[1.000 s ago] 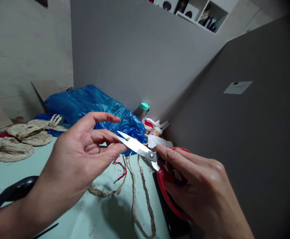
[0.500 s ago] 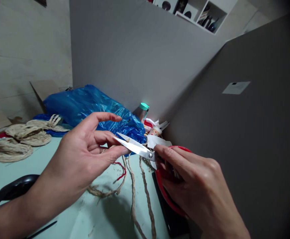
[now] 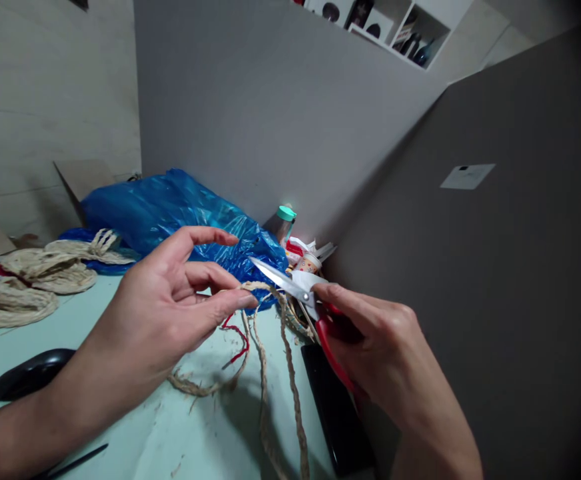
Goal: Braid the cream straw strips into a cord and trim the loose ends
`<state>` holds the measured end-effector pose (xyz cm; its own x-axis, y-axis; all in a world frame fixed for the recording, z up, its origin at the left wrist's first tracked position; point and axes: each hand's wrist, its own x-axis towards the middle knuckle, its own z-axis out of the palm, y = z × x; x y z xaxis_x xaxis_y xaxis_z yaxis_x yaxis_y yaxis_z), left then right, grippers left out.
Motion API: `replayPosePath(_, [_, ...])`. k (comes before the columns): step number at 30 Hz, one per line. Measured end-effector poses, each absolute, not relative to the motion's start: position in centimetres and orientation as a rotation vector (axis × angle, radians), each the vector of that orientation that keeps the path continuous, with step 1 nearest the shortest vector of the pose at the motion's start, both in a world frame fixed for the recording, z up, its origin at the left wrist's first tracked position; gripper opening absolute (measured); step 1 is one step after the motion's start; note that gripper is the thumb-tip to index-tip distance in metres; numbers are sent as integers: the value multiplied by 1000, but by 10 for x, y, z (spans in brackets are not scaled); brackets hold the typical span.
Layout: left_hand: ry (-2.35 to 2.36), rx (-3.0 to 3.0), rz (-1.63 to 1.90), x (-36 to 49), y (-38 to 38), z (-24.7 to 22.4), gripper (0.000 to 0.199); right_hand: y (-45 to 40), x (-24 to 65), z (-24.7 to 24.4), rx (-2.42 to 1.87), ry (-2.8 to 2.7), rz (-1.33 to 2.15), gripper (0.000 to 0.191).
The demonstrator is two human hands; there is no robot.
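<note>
My left hand (image 3: 185,300) pinches a tan braided cord (image 3: 294,393) between thumb and a finger, its index finger lifted clear. From the pinch the cord runs right and hangs down over the table. My right hand (image 3: 385,340) grips red-handled scissors (image 3: 290,283). Their blades look closed and point up and left, just above the cord beside my left fingertips. Below my left hand a red string (image 3: 244,343) dangles, and a loop of cord (image 3: 205,388) lies close by.
A blue plastic bag (image 3: 160,207) lies at the back, with a green-lidded bottle (image 3: 284,223) and a patterned paper cup (image 3: 310,262) beside it. Tan fibre bundles (image 3: 45,270) rest at the left. A black flat object (image 3: 338,413) lies at the right by the grey partition (image 3: 495,287).
The scissors have drawn back to the right, off my left fingertips, and their blades have closed. The cord by my left fingers now shows. My left hand has hardly moved.
</note>
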<state>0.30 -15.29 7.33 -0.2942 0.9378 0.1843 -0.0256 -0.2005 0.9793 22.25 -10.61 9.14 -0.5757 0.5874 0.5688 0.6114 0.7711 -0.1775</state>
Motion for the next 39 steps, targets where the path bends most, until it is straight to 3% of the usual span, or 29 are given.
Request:
replayPosePath(4, [1242, 1188, 1597, 1, -154, 70, 36, -101, 218, 88, -934, -2064, 359, 18])
replayPosePath(9, [1233, 1318, 1666, 4, -155, 69, 8, -101, 199, 79, -834, -2004, 892, 29])
replayPosePath(22, [1545, 2003, 1916, 5, -159, 59, 14, -97, 199, 86, -802, -1765, 1345, 42])
replayPosePath(29, [1410, 2087, 1763, 0, -157, 61, 13, -100, 203, 95, -816, -1746, 1376, 43])
replayPosePath(39, [1475, 1882, 1556, 0, -156, 60, 11, -96, 218, 99, -817, -1764, 1155, 37])
